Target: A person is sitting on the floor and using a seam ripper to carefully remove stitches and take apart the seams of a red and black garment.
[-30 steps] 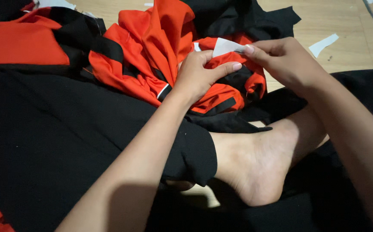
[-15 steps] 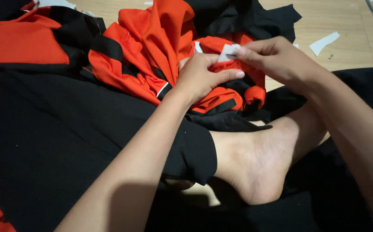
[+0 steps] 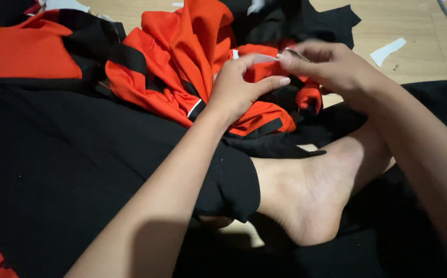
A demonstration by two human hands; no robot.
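Bare forearms, bare foot [image 3: 305, 206], black trouser leg [image 3: 228, 185].

Small white label [image 3: 264, 58] pinched between both hands at twelve o'clock; white paper scrap [image 3: 388, 50] on floor at two o'clock.

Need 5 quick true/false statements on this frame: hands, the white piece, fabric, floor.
1. Both hands meet at a small white piece. True: the left hand and right hand pinch the white piece between them.
2. The hands work above red and black fabric. True: the red-and-black fabric lies bunched under them.
3. The person wears shoes. False: a bare foot shows below the arms.
4. The floor is tiled in blue. False: the floor looks like pale wood.
5. A white scrap lies on the floor at upper right. True: the scrap lies apart from the hands.
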